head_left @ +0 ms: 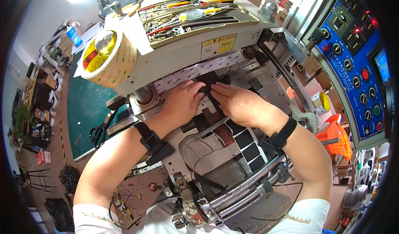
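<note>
A small black sheet [212,78] lies under the head of a press-like machine, between my two hands. My left hand [181,101] has its fingers bent and closed at the sheet's left edge. From the other side my right hand [243,106] presses its fingertips together on the right edge. The fingers hide part of the sheet. Patterned white liner paper [174,81] runs behind it, along the machine. Below my right hand lies a white strip with black squares [250,151].
A tool tray [199,16] and a large tape roll [109,59] sit on the machine top. Black scissors [99,130] lie on the green table [85,109] at left. Metal rollers [245,190] cross the near side. A blue control panel [353,63] stands at right.
</note>
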`<move>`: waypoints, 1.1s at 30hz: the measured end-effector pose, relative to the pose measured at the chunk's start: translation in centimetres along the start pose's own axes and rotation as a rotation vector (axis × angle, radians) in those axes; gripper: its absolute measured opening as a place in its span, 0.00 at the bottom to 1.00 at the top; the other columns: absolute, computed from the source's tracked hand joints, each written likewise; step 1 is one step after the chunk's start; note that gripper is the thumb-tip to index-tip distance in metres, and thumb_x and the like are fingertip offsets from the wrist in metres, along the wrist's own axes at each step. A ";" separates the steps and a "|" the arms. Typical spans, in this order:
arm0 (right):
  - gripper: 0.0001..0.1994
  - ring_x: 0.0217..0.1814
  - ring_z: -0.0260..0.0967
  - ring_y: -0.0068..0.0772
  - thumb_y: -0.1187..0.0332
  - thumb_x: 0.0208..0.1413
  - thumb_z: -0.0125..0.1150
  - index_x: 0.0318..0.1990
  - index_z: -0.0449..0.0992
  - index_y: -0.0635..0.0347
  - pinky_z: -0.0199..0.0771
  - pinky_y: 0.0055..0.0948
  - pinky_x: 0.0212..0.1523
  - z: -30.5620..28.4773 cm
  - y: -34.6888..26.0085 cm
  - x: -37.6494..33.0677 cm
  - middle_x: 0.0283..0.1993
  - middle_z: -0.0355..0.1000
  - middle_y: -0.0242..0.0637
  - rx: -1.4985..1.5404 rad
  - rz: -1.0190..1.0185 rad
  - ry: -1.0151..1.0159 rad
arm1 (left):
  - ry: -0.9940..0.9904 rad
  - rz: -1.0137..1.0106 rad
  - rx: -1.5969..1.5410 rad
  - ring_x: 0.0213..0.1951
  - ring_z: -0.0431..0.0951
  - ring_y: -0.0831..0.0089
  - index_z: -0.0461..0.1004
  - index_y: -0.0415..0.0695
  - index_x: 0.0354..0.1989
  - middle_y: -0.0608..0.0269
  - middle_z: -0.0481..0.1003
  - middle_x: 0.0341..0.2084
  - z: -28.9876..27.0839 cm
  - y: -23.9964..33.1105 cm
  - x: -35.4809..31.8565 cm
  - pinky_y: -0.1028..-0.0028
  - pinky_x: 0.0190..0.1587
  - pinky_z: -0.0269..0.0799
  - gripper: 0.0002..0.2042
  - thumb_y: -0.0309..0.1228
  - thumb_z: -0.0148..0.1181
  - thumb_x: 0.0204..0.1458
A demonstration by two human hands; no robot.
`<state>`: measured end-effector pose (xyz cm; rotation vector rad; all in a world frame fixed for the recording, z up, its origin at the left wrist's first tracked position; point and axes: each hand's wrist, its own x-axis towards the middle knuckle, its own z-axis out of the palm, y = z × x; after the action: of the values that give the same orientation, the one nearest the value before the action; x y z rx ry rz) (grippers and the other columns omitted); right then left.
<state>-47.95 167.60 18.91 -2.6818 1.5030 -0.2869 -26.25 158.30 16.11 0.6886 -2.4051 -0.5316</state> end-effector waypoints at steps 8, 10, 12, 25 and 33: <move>0.26 0.72 0.60 0.52 0.72 0.55 0.58 0.62 0.67 0.74 0.64 0.38 0.70 -0.4 -0.2 0.0 0.68 0.63 0.58 0.000 0.017 -0.020 | 0.085 0.006 -0.024 0.40 0.76 0.50 0.73 0.42 0.48 0.51 0.76 0.35 1.1 -0.3 -0.1 0.59 0.42 0.73 0.12 0.25 0.60 0.56; 0.26 0.72 0.60 0.52 0.72 0.55 0.58 0.62 0.68 0.74 0.64 0.39 0.70 -0.3 -0.3 -0.2 0.68 0.63 0.57 -0.010 0.008 -0.005 | 0.090 -0.004 -0.030 0.40 0.76 0.50 0.73 0.42 0.48 0.51 0.76 0.35 1.1 -0.1 0.0 0.59 0.42 0.73 0.12 0.26 0.61 0.56; 0.26 0.72 0.60 0.52 0.72 0.55 0.58 0.62 0.68 0.74 0.64 0.39 0.70 -0.2 -0.2 -0.2 0.68 0.63 0.57 -0.017 0.003 0.002 | 0.095 -0.025 -0.039 0.39 0.77 0.51 0.73 0.42 0.49 0.52 0.76 0.35 1.1 0.1 0.1 0.59 0.42 0.73 0.12 0.26 0.61 0.56; 0.26 0.73 0.59 0.52 0.72 0.56 0.57 0.62 0.68 0.74 0.62 0.39 0.71 -0.5 -0.5 -0.1 0.68 0.63 0.57 0.007 0.033 -0.013 | 0.079 -0.009 -0.072 0.35 0.77 0.55 0.73 0.43 0.48 0.54 0.75 0.32 1.0 -0.4 0.2 0.61 0.38 0.73 0.13 0.28 0.63 0.56; 0.25 0.73 0.59 0.52 0.72 0.56 0.57 0.62 0.68 0.74 0.61 0.40 0.72 -0.4 -0.4 -0.2 0.69 0.62 0.57 0.008 0.037 -0.015 | -0.032 -0.120 -0.134 0.34 0.77 0.54 0.76 0.42 0.48 0.54 0.75 0.31 0.0 0.8 0.7 0.63 0.38 0.73 0.12 0.29 0.63 0.56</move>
<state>-47.80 167.98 19.35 -2.6401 1.5423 -0.2692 -26.97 158.53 16.81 0.7742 -2.3431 -0.7512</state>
